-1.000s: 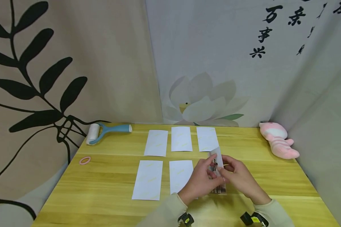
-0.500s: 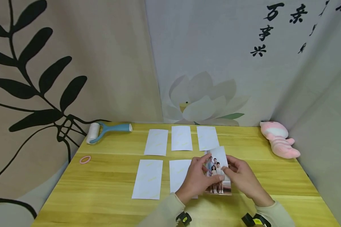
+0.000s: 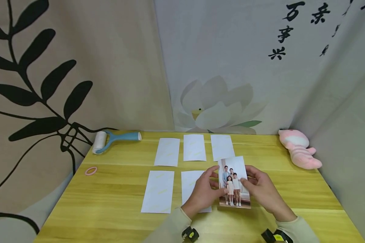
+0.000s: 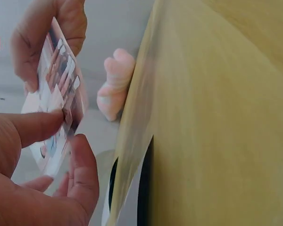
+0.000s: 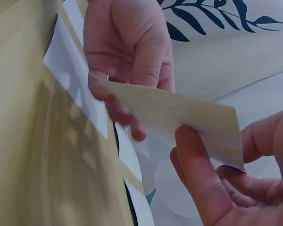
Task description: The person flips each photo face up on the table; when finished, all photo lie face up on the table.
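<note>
Over the wooden table (image 3: 115,216) I see a person's left hand (image 3: 204,189) and right hand (image 3: 264,189) pinching a photo (image 3: 235,184) between them by its long sides, its standing group facing the person. Three white cards (image 3: 194,147) lie behind, two nearer (the left hand hides part of one). A blue-handled roller (image 3: 121,137) and pink ring (image 3: 91,174) lie leftward; a pink plush toy (image 3: 298,150), far right.
</note>
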`<state>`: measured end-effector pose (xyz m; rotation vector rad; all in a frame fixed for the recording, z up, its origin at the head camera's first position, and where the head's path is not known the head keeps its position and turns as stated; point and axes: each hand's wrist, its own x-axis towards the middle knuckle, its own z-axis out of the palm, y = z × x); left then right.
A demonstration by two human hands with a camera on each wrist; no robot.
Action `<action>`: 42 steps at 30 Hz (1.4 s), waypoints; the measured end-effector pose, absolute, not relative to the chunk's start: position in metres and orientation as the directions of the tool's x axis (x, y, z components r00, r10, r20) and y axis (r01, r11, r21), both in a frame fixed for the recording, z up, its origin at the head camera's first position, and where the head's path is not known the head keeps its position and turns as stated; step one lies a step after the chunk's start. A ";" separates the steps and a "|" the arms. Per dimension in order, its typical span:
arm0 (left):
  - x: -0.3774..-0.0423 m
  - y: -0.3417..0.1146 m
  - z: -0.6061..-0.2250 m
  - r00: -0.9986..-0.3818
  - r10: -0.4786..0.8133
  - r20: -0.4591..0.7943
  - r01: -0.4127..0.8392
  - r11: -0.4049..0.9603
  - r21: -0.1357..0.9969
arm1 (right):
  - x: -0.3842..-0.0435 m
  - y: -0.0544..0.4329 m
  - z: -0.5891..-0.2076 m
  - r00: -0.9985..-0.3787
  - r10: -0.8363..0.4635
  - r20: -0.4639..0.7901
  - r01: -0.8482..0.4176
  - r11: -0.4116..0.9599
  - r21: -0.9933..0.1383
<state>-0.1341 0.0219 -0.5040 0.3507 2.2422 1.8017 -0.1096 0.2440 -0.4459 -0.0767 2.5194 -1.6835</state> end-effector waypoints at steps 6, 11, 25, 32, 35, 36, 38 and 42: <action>-0.135 0.019 -0.504 -0.942 0.331 -0.058 0.013 0.207 0.978 | -0.115 0.247 -0.455 -0.998 -0.033 -0.059 0.039 0.438 -0.898; -0.136 0.017 -0.505 -0.944 0.324 -0.067 0.004 0.215 0.977 | -0.118 0.251 -0.463 -0.998 0.007 -0.069 0.065 0.451 -0.890; -0.131 0.017 -0.505 -0.939 0.332 -0.091 0.016 0.307 0.952 | -0.125 0.262 -0.485 -0.992 0.002 -0.126 0.109 0.523 -0.845; -0.132 0.016 -0.504 -0.925 0.358 -0.132 0.008 0.365 0.931 | -0.128 0.264 -0.494 -0.992 -0.023 -0.121 0.077 0.653 -0.754; -0.131 0.016 -0.501 -0.919 0.368 -0.142 0.013 0.386 0.922 | -0.129 0.264 -0.496 -0.992 -0.040 -0.121 0.061 0.686 -0.725; -0.131 0.016 -0.500 -0.917 0.371 -0.145 0.012 0.390 0.921 | -0.129 0.265 -0.496 -0.991 -0.044 -0.123 0.058 0.694 -0.717; -0.130 0.016 -0.499 -0.914 0.374 -0.155 0.008 0.398 0.917 | -0.130 0.265 -0.497 -0.989 -0.045 -0.138 0.067 0.702 -0.709; -0.129 0.016 -0.496 -0.913 0.371 -0.170 -0.005 0.407 0.913 | -0.131 0.266 -0.499 -0.987 -0.056 -0.152 0.069 0.704 -0.707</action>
